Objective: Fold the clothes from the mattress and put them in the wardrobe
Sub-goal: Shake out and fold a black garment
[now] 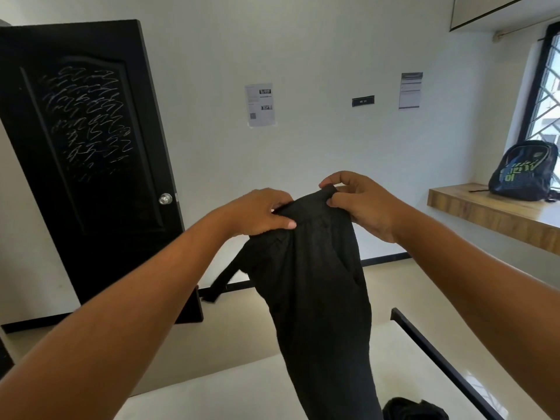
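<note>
Left hand (257, 212), right hand (363, 204) pinch probable trousers (318, 283).

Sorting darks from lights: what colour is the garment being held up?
Plain black garment, no pattern visible; seen in the head view.

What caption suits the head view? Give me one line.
Left hand and right hand hold up a black cloth garment.

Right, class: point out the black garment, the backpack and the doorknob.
garment (318, 283), head view, middle of the hanging cloth.
backpack (525, 171), head view, its front panel.
doorknob (165, 198), head view, the knob's face.
</note>
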